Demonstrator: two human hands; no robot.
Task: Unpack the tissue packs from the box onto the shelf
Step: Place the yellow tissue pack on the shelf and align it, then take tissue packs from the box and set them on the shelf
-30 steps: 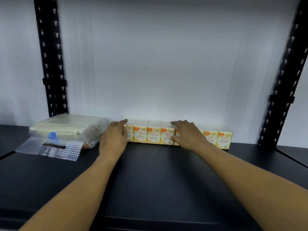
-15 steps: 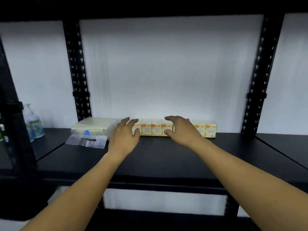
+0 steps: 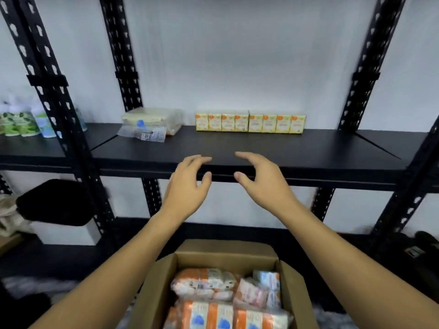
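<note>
A row of several small yellow tissue packs (image 3: 250,123) stands at the back of the black shelf (image 3: 261,148), against the wall. Below me an open cardboard box (image 3: 225,256) holds more tissue packs in orange, pink and blue wrappers (image 3: 206,283). My left hand (image 3: 187,186) and my right hand (image 3: 263,181) hover in front of the shelf's front edge, fingers loosely spread, holding nothing. Both are well short of the yellow row and above the box.
A clear-wrapped pale pack (image 3: 153,119) with a loose plastic flap lies left of the yellow row. Green-labelled bottles (image 3: 21,123) stand on the shelf bay further left. Black perforated uprights (image 3: 123,58) frame the bay. A dark bag (image 3: 54,201) sits lower left.
Both hands let go of the yellow row and drew back from the shelf's rear to its front edge. The view dropped and pulled away, so the open box now shows below.
</note>
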